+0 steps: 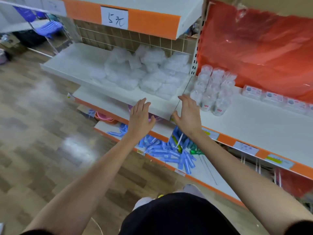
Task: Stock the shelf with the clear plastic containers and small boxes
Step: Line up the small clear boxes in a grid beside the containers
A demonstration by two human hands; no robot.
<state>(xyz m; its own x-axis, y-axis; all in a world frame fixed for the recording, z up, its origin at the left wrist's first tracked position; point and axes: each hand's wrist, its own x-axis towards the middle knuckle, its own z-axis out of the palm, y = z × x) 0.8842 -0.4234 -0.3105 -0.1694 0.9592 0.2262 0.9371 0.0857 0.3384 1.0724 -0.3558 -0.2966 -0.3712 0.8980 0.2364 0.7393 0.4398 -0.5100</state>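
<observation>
A heap of clear plastic containers (pixel 145 72) fills the right half of a white shelf (pixel 71 65). My left hand (pixel 141 117) and my right hand (pixel 188 114) are stretched out side by side at that shelf's front edge, palms facing each other, fingers straight, holding nothing. On the neighbouring shelf to the right (pixel 254 119) stand stacked clear round jars (pixel 213 89). A row of small boxes (pixel 271 96) runs along that shelf's back, by the red backing.
An orange-edged upper shelf carrying a paper price sign (pixel 114 17) overhangs the containers. Lower shelves hold blue tubes (pixel 169 150) and pink basins (pixel 105 117). Wood-pattern floor spreads to the left. The left half of the containers' shelf is bare.
</observation>
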